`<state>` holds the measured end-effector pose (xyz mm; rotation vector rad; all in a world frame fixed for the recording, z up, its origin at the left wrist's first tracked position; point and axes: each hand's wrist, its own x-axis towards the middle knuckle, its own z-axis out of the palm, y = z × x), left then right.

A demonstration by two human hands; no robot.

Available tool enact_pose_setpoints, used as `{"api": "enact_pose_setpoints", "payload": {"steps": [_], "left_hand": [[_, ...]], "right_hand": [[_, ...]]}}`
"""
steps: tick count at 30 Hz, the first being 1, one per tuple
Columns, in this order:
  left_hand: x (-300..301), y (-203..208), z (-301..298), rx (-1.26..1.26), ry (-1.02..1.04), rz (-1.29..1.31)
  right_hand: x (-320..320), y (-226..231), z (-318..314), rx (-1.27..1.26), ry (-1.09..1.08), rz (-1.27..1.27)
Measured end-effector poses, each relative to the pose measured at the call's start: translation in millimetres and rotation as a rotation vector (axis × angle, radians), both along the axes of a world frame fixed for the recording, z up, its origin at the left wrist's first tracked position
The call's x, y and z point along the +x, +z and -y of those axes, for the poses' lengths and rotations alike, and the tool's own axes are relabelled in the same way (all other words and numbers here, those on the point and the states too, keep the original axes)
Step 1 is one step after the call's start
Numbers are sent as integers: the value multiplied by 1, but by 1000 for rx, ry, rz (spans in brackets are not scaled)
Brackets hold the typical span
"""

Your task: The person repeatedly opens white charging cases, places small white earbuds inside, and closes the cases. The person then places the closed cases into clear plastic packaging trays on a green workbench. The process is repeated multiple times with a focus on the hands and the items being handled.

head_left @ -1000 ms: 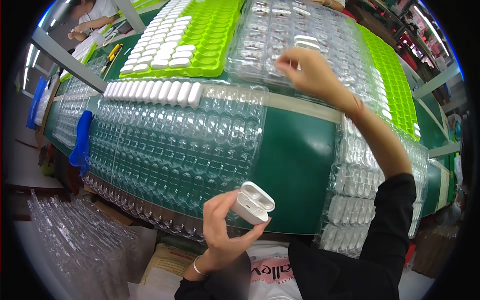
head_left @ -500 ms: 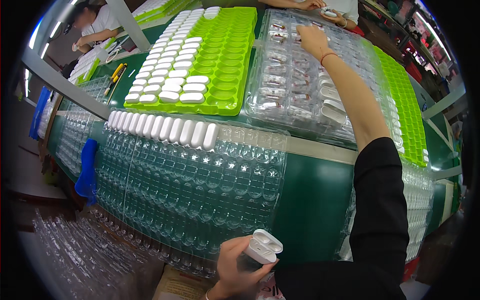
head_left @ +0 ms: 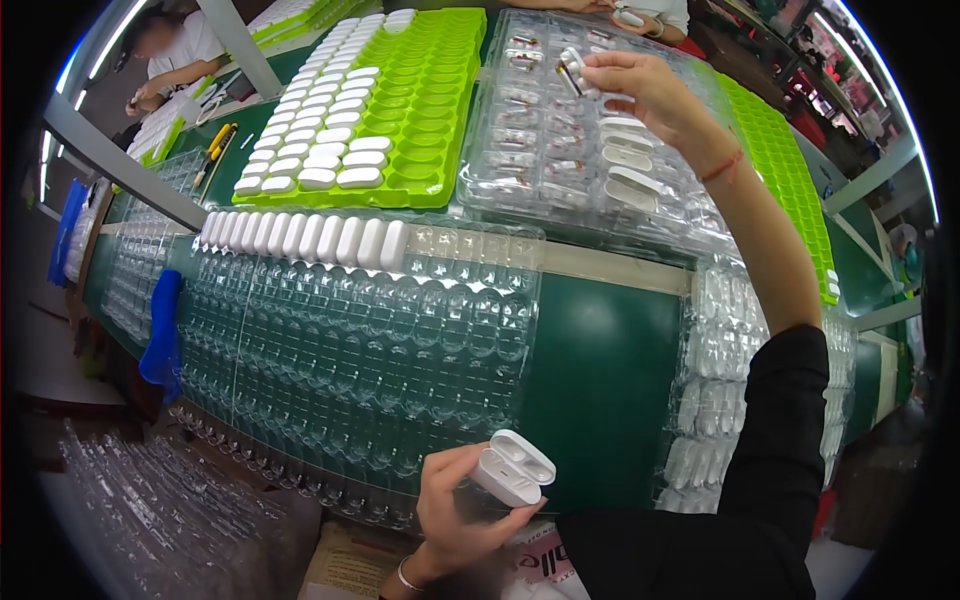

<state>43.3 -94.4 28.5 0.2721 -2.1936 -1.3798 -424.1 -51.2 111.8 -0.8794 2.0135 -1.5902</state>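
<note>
Low in the head view, my left hand grips a white earbud charging case with its lid up, the hollow inside showing. Farther off, my right hand pinches a small white part with a dark and copper-coloured strip; its exact kind is unclear. It hangs over a clear plastic tray, whose pockets hold several similar small parts. White case shells lie in the same tray, below my right hand.
A lime-green tray, partly filled with closed white cases, stands left of the clear tray. A row of white cases fills the back of an empty-pocketed clear tray. A blue strip hangs at left. Two people work across the bench.
My right hand has lifted from the clear tray with a small white part in its fingers. My left hand still holds the open case; the whole view has shifted slightly.
</note>
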Motion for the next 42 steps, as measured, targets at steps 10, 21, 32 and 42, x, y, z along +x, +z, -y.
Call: {"api": "enact_pose_setpoints", "payload": {"steps": [10,21,32,42], "left_hand": [[0,3,-45,-33,-92,-84],[-10,-8,-70,-238,63,-63],[-20,-13,-73,-360,114,-108],[-23,-15,-72,-365,97,-118]], "right_hand": [[187,-5,-128,-104,155,586],[254,-33,-176,20,233,543],[274,-39,-177,52,306,493],[279,-39,-178,100,324,340]]}}
